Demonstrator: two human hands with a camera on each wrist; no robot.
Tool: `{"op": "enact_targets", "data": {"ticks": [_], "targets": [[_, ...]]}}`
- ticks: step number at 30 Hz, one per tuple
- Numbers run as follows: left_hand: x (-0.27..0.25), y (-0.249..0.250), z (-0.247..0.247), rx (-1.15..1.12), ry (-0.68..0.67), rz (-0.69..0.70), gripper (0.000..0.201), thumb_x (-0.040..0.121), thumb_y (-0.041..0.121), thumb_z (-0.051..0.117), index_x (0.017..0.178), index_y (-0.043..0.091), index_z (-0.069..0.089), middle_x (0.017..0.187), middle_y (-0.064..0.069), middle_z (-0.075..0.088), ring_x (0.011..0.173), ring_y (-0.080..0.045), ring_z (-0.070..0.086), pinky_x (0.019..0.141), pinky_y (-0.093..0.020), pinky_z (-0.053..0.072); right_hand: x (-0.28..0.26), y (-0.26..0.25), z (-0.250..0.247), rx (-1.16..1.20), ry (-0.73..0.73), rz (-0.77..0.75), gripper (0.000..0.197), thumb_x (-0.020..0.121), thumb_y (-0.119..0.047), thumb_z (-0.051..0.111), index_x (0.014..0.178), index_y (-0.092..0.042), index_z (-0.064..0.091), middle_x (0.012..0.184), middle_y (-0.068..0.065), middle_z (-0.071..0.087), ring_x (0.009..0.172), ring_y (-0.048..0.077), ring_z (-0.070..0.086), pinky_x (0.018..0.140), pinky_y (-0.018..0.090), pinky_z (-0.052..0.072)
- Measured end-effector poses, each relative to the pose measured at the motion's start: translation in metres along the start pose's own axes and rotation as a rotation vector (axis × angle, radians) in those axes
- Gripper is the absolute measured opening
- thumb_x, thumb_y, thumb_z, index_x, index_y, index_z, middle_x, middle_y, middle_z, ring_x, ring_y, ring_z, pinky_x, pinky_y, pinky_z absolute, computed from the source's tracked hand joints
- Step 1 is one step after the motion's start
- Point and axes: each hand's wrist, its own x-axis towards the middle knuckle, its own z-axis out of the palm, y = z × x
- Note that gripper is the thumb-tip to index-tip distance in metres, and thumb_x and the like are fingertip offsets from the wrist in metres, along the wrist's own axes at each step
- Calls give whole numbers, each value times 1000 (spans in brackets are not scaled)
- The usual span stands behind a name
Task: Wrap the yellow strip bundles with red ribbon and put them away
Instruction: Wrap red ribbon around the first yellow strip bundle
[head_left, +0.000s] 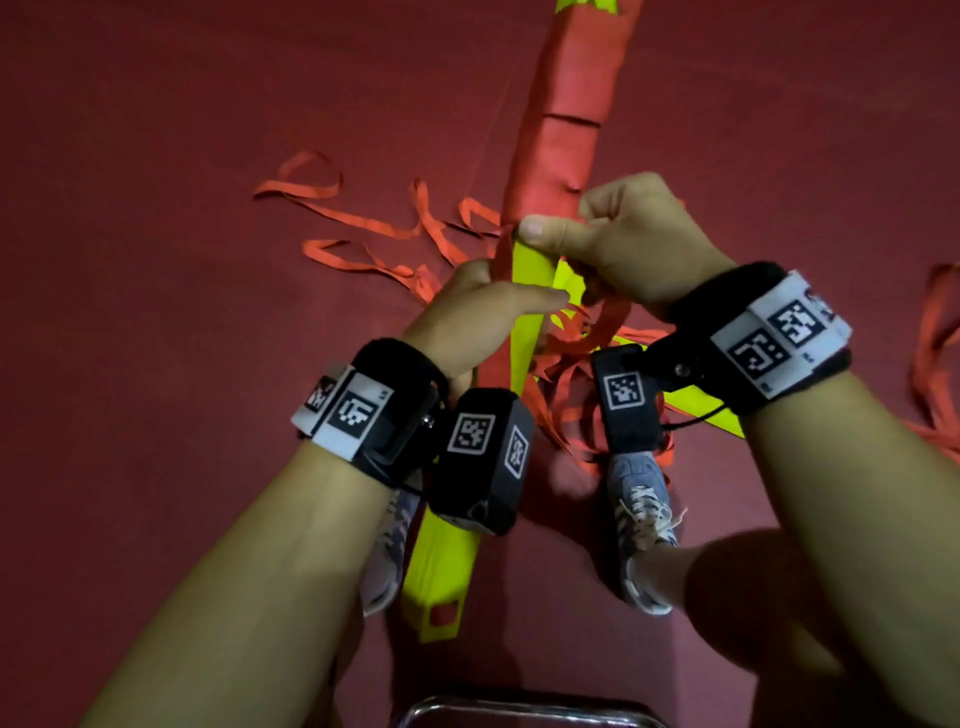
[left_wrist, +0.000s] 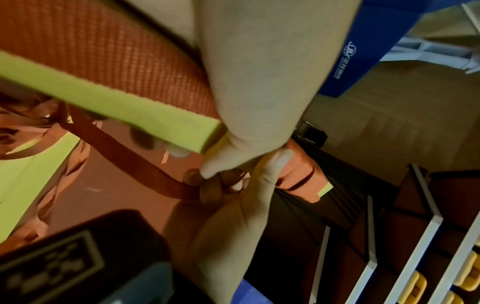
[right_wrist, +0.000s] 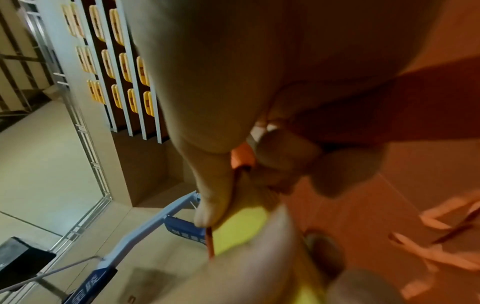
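A long yellow strip bundle (head_left: 441, 577) runs from between my feet up the head view. Its far part is wound in red ribbon (head_left: 566, 104). My right hand (head_left: 602, 234) pinches the ribbon's last turn against the bundle, thumb flat across the wrap's edge. Just below it, my left hand (head_left: 493, 306) curls round the bare yellow part. In the left wrist view the bundle (left_wrist: 116, 102) crosses under my left hand (left_wrist: 249, 82), and a loose ribbon tail (left_wrist: 124, 148) leads to the fingers. In the right wrist view my right hand (right_wrist: 213, 195) presses its thumb on the yellow bundle (right_wrist: 239, 226).
Loose red ribbons (head_left: 363, 223) lie tangled on the red carpet (head_left: 156, 130) left of and under my hands, with more ribbon (head_left: 935, 338) at the right edge. A second yellow strip (head_left: 696, 410) lies under my right wrist. My shoes (head_left: 641, 519) flank the bundle. A chrome rail (head_left: 519, 712) is at the bottom.
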Motion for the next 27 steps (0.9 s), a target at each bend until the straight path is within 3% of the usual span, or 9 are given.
{"op": "enact_targets", "data": {"ticks": [2,4,7,11,15,18,22,25,27], "targets": [[1,-1,0,58,83,12,11,78,16,79,70,14,72,67,-7,64,62,-20,60,64,-33,47,-2,0,1,-82,3,-17,71,72,-64,79,59,-1,46,52,11,46,46,22,46,43,41,42],[2,-5,1,146,159,29,20,82,12,76,66,16,65,57,3,56,53,-13,52,55,-25,39,-1,1,5,-162,16,-44,81,66,-75,70,63,3,47,55,9,43,49,20,42,48,44,43],[6,-9,2,132,202,43,25,87,4,70,66,16,65,50,12,53,46,-6,47,48,-20,35,-2,2,8,-289,50,-77,73,77,-67,70,59,-2,43,55,5,37,62,22,38,56,36,26],[11,-17,5,117,233,96,7,85,14,70,79,15,74,65,7,67,59,-6,54,57,-26,42,-11,1,20,-411,85,-93,54,83,-58,65,58,-15,45,60,3,46,72,29,46,65,28,30],[10,-19,12,98,245,140,21,73,27,71,93,21,75,94,-7,78,80,-14,62,77,-45,56,-15,-2,18,-344,106,-70,51,76,-58,59,55,-14,43,56,1,44,63,21,43,60,29,31],[10,-14,12,124,292,119,20,66,20,69,86,18,70,83,-1,72,73,-12,60,71,-35,51,-14,-4,16,-192,101,-38,59,82,-57,66,54,-9,44,51,-4,35,52,14,34,54,31,29],[6,-12,12,109,204,153,36,72,7,79,106,6,70,99,-14,76,78,-13,70,70,-36,57,-13,-6,25,-309,239,-65,70,81,-62,72,50,-14,32,43,-4,35,47,15,37,51,29,31],[1,-2,9,93,112,171,51,53,25,82,97,1,71,92,-15,75,78,-15,65,70,-43,55,-10,-8,20,-231,171,-133,68,84,-54,74,50,-15,30,43,-5,25,45,14,27,46,24,23],[-2,4,2,7,-10,132,41,52,23,81,85,-1,72,80,-12,71,75,-19,64,68,-38,51,-8,-8,15,-92,134,-153,61,84,-48,75,53,-17,33,50,-8,22,47,9,22,47,26,20]]}}
